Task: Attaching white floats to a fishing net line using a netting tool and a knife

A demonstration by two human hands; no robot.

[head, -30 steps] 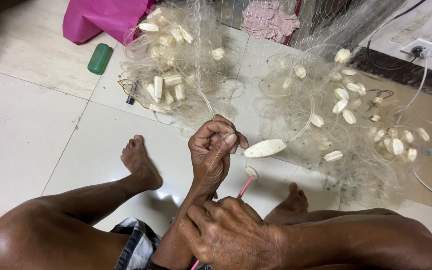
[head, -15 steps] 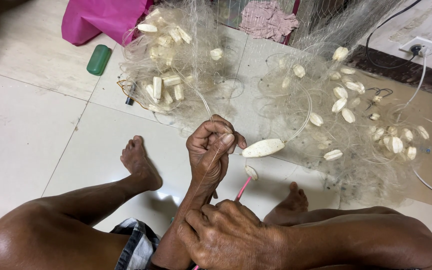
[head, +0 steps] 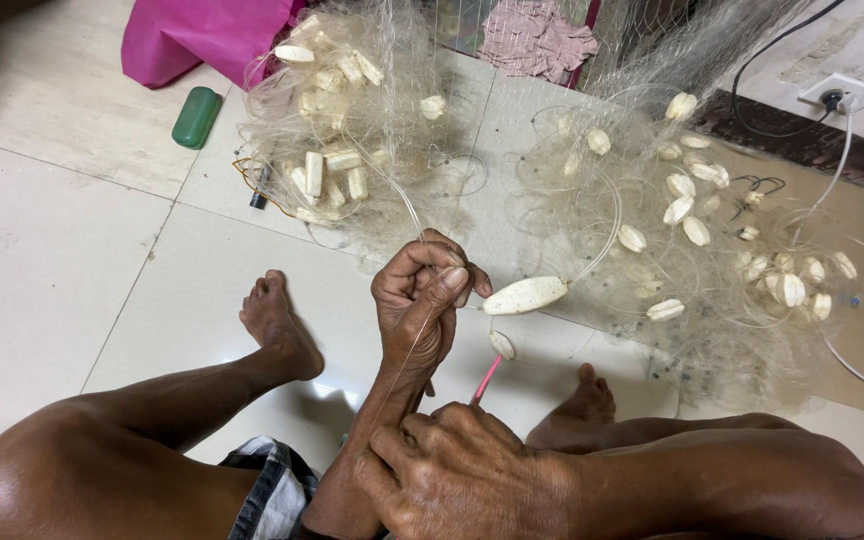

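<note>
With the left hand [head: 420, 300] clenched on net line beside the long white float [head: 525, 295] and the right hand [head: 457, 475] below it gripping a pink needle [head: 486, 379], a jerk could likely snarl the two net heaps [head: 352, 130] beyond that float.

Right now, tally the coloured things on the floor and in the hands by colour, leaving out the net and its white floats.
Pink: 2, the pink bag and the pink needle above the right hand, below the left hand.
Green: 1, the green bottle.
Total: 3
</note>
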